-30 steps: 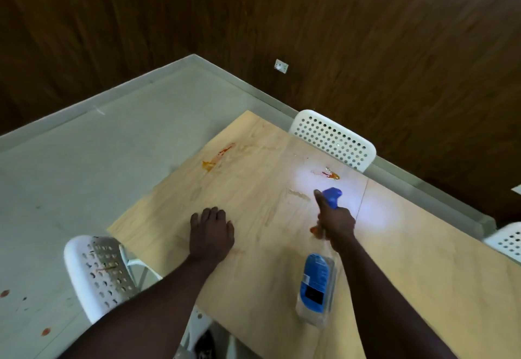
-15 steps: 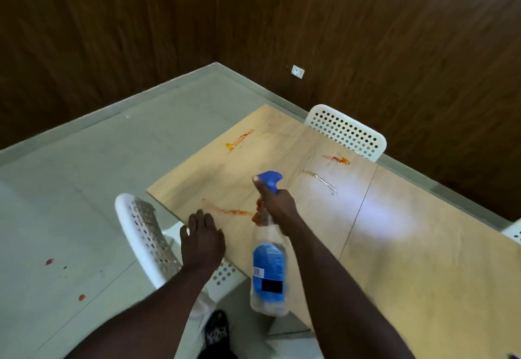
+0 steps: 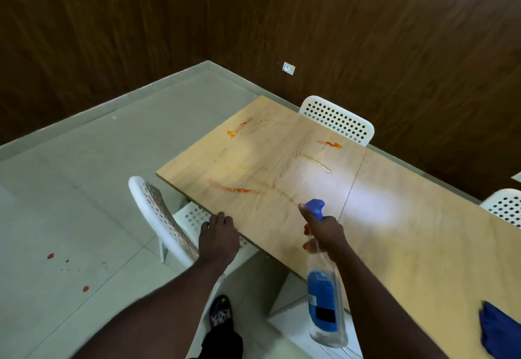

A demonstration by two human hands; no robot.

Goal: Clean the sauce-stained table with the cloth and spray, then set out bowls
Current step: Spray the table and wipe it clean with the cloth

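My right hand grips the neck of a clear spray bottle with a blue label and a blue trigger head, its nozzle aimed at the far end of the wooden table. Orange-red sauce streaks mark the table: one long streak near the front edge, one at the far left corner and one near the far chair. My left hand rests at the table's near edge, fingers apart, holding nothing. A blue cloth lies on the table at the lower right.
A white perforated chair stands at the table's near side by my left hand, another at the far side, a third at the right edge. Red drops spot the grey floor. Dark wood walls enclose the corner.
I have stepped back and the view has shifted, so the table lies farther away. My left hand slid from the tabletop to its near edge. The spray bottle stays in my right hand.
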